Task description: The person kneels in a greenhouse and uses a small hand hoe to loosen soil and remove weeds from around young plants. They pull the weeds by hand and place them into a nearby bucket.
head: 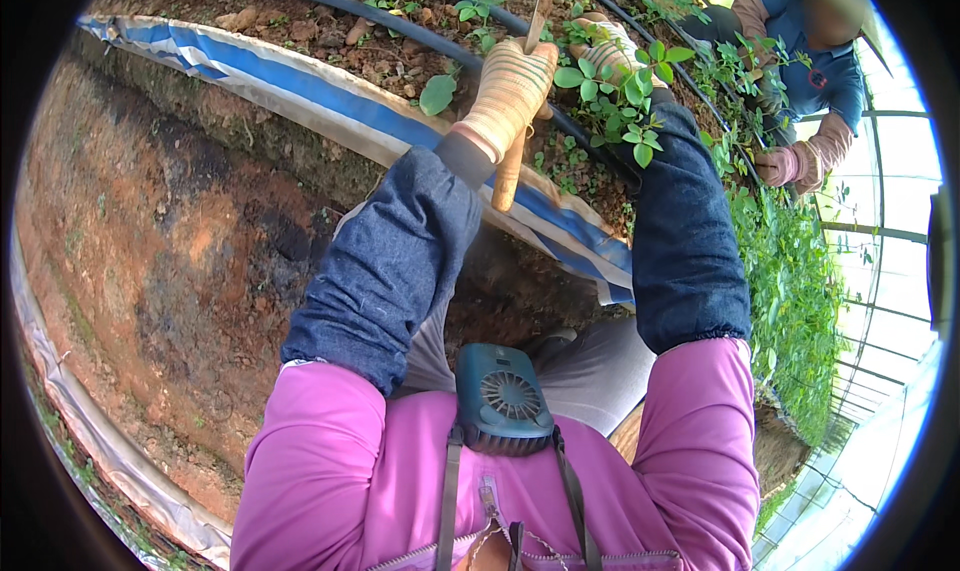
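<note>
My left hand [510, 87], in a striped knit glove, is closed around the wooden handle [509, 173] of a hand tool. The tool's narrow, soil-stained metal blade [541, 14] points up past the fist, over the planting bed. To its right, my right hand [611, 45], gloved too, reaches in among the stems of a leafy green plant [615, 90]. Leaves partly cover that hand, so its grip cannot be made out. Black irrigation pipes [375, 17] run through the brown soil beneath both hands.
Blue-and-white striped sheeting [300, 83] edges the raised bed. A bare earth path [187, 271] lies to the left. At upper right a co-worker [814, 83] bends over the same planting, a gloved hand low among leaves. A blue portable fan [506, 398] hangs at my chest.
</note>
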